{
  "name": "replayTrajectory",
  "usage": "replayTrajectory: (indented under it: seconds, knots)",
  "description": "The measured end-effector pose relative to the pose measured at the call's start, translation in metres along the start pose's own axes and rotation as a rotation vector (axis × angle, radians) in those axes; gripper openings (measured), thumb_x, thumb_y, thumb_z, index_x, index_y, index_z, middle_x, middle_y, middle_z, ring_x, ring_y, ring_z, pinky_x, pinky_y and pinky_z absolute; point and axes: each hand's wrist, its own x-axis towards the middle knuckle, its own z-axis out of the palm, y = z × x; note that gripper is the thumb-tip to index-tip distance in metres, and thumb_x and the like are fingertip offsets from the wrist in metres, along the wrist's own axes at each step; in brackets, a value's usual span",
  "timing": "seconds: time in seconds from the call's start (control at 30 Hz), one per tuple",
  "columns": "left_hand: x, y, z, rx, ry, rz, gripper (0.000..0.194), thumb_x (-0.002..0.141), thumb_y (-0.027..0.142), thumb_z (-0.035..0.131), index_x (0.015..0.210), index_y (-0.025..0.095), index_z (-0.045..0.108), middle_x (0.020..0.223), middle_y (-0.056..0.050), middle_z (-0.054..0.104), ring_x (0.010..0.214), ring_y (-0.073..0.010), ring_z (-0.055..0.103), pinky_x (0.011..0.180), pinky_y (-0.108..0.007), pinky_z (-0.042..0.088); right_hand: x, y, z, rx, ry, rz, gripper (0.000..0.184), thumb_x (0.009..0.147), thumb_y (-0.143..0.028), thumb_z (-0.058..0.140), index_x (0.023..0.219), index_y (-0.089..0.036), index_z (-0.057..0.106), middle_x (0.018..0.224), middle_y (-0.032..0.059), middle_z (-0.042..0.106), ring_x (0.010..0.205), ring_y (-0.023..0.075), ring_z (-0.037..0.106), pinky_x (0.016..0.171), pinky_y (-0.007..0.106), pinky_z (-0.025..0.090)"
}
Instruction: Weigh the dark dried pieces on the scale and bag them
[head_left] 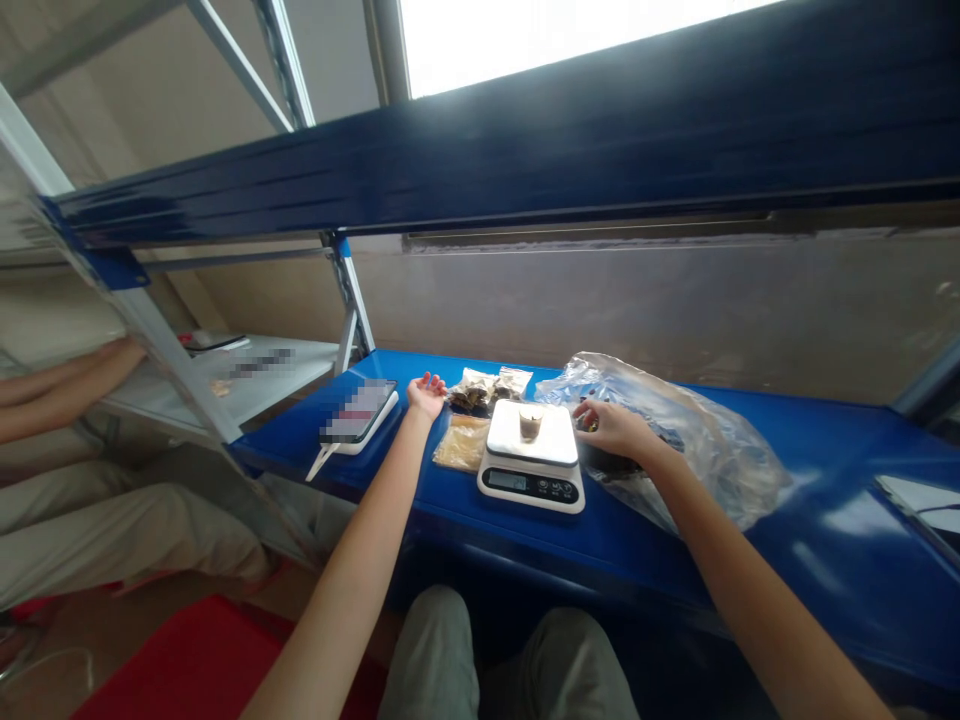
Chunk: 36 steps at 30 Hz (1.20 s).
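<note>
My left hand (pixel 427 393) rests palm up at the table's back left, its fingers loosely curled but apart, nothing in it. Just right of it lie small plastic bags with dark contents (pixel 472 392) and a flat bag of tan material (pixel 461 443). A white digital scale (pixel 531 483) stands in the middle, with a small cup (pixel 531 422) on its plate. My right hand (pixel 615 430) is at the scale's right side, over the mouth of a large transparent plastic bag (pixel 709 440) with dark contents. Its fingers are bent together; what they pinch is too small to name.
A phone (pixel 360 412) lies on a white box with a cable at the left of the blue table (pixel 795 570). A blue shelf beam (pixel 525 150) crosses above. Another person's arms (pixel 67 390) rest at a grey table. A flat object (pixel 922 510) lies far right.
</note>
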Motion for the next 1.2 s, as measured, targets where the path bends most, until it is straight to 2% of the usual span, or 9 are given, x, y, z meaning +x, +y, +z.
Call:
replayTrajectory:
  seconds: [0.17, 0.33, 0.57, 0.93, 1.07, 1.2]
  knots:
    - [-0.001, 0.000, 0.000, -0.007, 0.011, -0.004, 0.013, 0.072, 0.012, 0.037, 0.067, 0.017, 0.049, 0.057, -0.002, 0.053, 0.049, -0.0138, 0.051, 0.050, -0.024, 0.033, 0.001, 0.000, 0.001, -0.048, -0.022, 0.016, 0.026, 0.071, -0.033, 0.057, 0.091, -0.019, 0.068, 0.090, 0.0047, 0.071, 0.081, 0.0206, 0.064, 0.057, 0.024, 0.039]
    - [-0.002, 0.000, 0.002, 0.000, 0.010, -0.004, 0.014, 0.073, 0.013, 0.037, 0.066, 0.017, 0.048, 0.056, -0.002, 0.052, 0.048, -0.0141, 0.050, 0.049, -0.024, 0.032, 0.003, 0.002, 0.002, -0.063, -0.027, 0.014, 0.024, 0.071, -0.034, 0.058, 0.084, -0.018, 0.070, 0.086, 0.0057, 0.071, 0.078, 0.0207, 0.064, 0.058, 0.024, 0.041]
    - [0.000, 0.002, 0.000, 0.008, -0.017, 0.000, 0.013, 0.072, 0.013, 0.037, 0.066, 0.017, 0.047, 0.055, -0.002, 0.052, 0.047, -0.0137, 0.048, 0.049, -0.024, 0.032, 0.002, 0.004, -0.002, 0.013, -0.033, -0.029, 0.021, 0.074, -0.028, 0.058, 0.088, -0.017, 0.069, 0.087, 0.0065, 0.071, 0.078, 0.0184, 0.064, 0.061, 0.022, 0.043]
    - [0.002, 0.002, 0.000, 0.004, -0.015, -0.010, 0.011, 0.072, 0.014, 0.039, 0.067, 0.018, 0.047, 0.058, -0.002, 0.052, 0.048, -0.0132, 0.048, 0.049, -0.024, 0.033, 0.004, 0.011, -0.004, 0.173, 0.053, -0.108, 0.018, 0.074, -0.022, 0.060, 0.088, -0.017, 0.071, 0.081, 0.0072, 0.072, 0.073, 0.0195, 0.066, 0.065, 0.026, 0.048]
    - [0.001, 0.002, 0.000, 0.008, -0.021, -0.009, 0.011, 0.072, 0.013, 0.038, 0.066, 0.018, 0.047, 0.057, -0.002, 0.052, 0.048, -0.0134, 0.049, 0.048, -0.024, 0.034, 0.004, 0.009, -0.004, 0.197, 0.146, -0.140, 0.018, 0.074, -0.019, 0.061, 0.087, -0.016, 0.072, 0.082, 0.0083, 0.073, 0.073, 0.0205, 0.067, 0.067, 0.027, 0.049]
    - [0.000, 0.003, 0.002, 0.015, -0.001, -0.011, 0.012, 0.071, 0.012, 0.038, 0.066, 0.018, 0.047, 0.057, -0.002, 0.052, 0.049, -0.0134, 0.050, 0.048, -0.024, 0.034, 0.004, 0.006, -0.005, 0.206, 0.212, -0.108, 0.018, 0.075, -0.021, 0.062, 0.089, -0.017, 0.073, 0.085, 0.0082, 0.073, 0.073, 0.0210, 0.068, 0.068, 0.029, 0.050]
